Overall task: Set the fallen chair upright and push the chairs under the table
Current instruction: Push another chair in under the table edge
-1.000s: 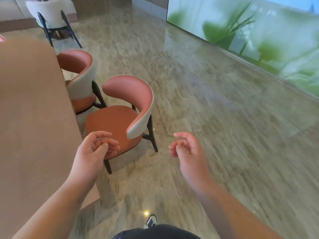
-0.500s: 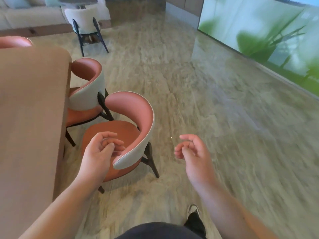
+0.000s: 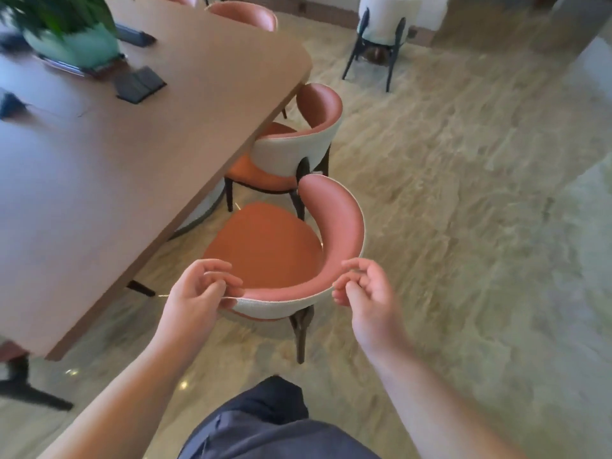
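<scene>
The near chair [image 3: 265,246], with an orange seat and a curved pink-and-white backrest, stands upright just off the long edge of the brown table [image 3: 132,160]. My left hand [image 3: 198,299] curls around the left end of its backrest. Closed on the rim at the backrest's right side is my right hand [image 3: 371,293]. A second matching chair [image 3: 291,154] stands upright right behind it, its seat partly under the table edge. At the table's far end, the back of a third chair [image 3: 245,14] shows.
On the table are a potted plant [image 3: 73,44] and a dark flat case [image 3: 139,84]. A white chair with dark legs [image 3: 384,21] stands at the far side of the room. The table's black foot [image 3: 26,389] is at lower left. Marble floor stretches to the right.
I have stepped around behind the near chair and turned toward the table. Both hands, which hung apart in the air, now rest closed on the chair's backrest.
</scene>
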`<state>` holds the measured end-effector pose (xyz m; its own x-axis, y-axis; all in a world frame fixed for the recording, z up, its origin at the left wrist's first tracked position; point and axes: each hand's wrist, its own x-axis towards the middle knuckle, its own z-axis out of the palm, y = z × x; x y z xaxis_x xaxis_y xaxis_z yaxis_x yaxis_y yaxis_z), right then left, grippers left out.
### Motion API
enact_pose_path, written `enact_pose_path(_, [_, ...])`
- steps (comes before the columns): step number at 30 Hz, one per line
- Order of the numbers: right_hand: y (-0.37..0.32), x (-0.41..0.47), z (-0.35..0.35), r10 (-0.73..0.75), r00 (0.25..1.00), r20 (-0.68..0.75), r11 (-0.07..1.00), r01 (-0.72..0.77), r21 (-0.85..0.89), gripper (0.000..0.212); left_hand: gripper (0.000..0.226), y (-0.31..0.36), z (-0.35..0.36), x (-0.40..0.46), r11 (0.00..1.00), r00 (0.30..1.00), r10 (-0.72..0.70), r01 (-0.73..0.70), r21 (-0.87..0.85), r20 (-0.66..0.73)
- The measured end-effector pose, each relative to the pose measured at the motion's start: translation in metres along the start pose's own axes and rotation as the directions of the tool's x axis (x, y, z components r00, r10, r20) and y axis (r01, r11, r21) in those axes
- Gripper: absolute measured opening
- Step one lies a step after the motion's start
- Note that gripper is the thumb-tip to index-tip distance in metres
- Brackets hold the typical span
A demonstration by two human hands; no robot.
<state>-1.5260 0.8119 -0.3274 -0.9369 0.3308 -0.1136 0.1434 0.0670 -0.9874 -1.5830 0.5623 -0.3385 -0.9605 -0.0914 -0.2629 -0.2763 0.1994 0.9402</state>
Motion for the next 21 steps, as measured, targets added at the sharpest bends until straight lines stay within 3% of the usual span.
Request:
enact_pose_path(4, [0.014,0.067,0.011,0.033,0.991,0.132,0.997,-0.024,-0.068,0.033,0.035,-0.02,0.014,0.03,0.993,0.993,-0.071,0.061,-0.104,-0.095])
enact_pose_path(11, [0.034,0.18,0.032,0.108,0.957,0.269,0.972,-0.045,-0.23,0.031,0.034,-0.035,0.062,0.09,0.949,0.96,-0.24,0.201,-0.243,-0.141])
enact_pose_path(21, [0.045,0.309,0.049,0.153,0.863,0.482,0.956,-0.006,-0.292,0.034,0.034,-0.029,0.086,0.137,0.924,0.862,-0.349,0.251,-0.289,-0.366])
